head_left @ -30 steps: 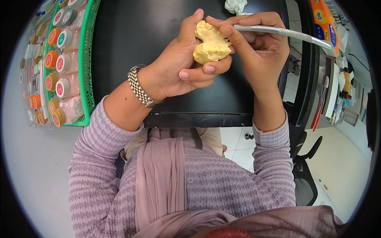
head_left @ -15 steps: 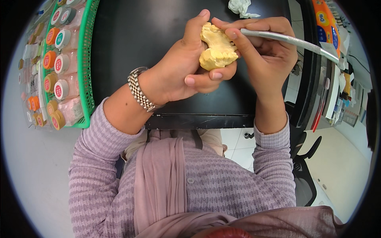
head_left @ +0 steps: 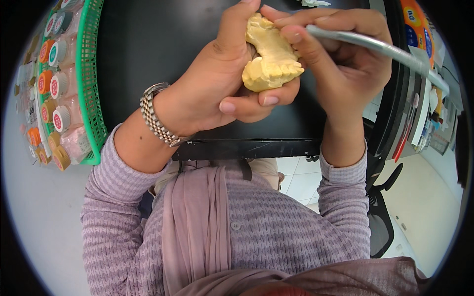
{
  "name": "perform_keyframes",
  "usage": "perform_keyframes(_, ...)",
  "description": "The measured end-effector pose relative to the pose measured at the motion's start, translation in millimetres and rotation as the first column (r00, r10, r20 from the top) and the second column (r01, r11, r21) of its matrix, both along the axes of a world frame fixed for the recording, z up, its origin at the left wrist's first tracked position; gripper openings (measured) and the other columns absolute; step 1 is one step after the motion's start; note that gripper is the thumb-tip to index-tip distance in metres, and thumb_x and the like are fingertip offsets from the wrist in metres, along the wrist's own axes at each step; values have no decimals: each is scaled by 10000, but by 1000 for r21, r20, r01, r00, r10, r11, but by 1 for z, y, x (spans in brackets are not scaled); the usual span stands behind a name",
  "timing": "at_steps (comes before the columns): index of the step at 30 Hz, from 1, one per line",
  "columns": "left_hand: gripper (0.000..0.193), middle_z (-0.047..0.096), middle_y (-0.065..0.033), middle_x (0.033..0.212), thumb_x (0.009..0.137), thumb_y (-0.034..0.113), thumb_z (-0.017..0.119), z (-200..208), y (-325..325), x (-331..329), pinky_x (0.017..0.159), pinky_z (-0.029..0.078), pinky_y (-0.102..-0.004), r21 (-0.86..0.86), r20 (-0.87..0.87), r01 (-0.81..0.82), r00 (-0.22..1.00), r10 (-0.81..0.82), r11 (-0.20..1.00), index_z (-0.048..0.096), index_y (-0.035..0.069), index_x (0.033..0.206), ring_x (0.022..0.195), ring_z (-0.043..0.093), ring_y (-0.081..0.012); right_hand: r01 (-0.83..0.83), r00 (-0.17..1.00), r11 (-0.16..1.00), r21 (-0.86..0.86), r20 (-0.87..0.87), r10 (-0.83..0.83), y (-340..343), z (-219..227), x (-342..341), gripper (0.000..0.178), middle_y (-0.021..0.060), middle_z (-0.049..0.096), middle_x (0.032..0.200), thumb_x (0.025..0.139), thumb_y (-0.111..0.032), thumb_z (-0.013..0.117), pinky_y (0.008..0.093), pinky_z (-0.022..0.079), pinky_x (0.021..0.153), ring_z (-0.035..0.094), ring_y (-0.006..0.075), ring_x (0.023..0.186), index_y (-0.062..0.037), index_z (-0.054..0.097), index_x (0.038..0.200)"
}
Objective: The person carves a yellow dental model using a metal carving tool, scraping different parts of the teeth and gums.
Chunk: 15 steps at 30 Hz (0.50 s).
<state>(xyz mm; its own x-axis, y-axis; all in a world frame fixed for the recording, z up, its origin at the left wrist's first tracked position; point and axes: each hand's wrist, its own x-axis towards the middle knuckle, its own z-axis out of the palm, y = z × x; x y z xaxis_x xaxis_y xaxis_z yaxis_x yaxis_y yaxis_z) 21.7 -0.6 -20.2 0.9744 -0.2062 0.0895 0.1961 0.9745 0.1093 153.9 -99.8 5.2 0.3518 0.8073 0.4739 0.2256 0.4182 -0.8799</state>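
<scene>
A yellow plaster dental cast (head_left: 272, 54) with a row of moulded teeth is held up over the black table. My left hand (head_left: 224, 74) grips it, thumb along its upper left side and fingers curled beneath its lower edge. In my right hand (head_left: 348, 59) is a silver metal handpiece-like tool (head_left: 368, 43), pinched like a pen between thumb and fingers. Its thick rear end points to the right. The working tip is hidden behind my fingers, close to the right side of the cast; I cannot tell whether it touches.
The black tabletop (head_left: 163, 44) lies under my hands. On the left stands a green plastic basket (head_left: 91, 89) beside several capped clear bottles (head_left: 59, 86). Crumpled white tissue (head_left: 315, 3) lies at the far edge. At right are an orange package (head_left: 417, 29) and a red-handled brush (head_left: 402, 140).
The view has shifted, so the tissue sits nearer the top edge and the basket farther left. The cast and both hands appear slightly larger. The grips stay the same.
</scene>
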Motion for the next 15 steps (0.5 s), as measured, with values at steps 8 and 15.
perform_keyframes(8,751,544,-94,822,909,686,166,1,-14,1,524,438,-213,128,-245,-135,956,163,983,480,21,1064,617,517,-134,63,998,997,-48,18,-62,-2,4,-3,334,197,631,813,770,149,633,429,572,826,679,263,813,-28,400,932)
perform_keyframes(15,745,534,-85,722,910,682,169,-3,-11,-3,414,383,-214,15,-126,-63,990,65,998,489,22,1042,494,465,-132,19,968,998,54,248,-32,-3,2,8,282,221,665,882,802,108,652,239,588,642,695,212,784,-7,476,989)
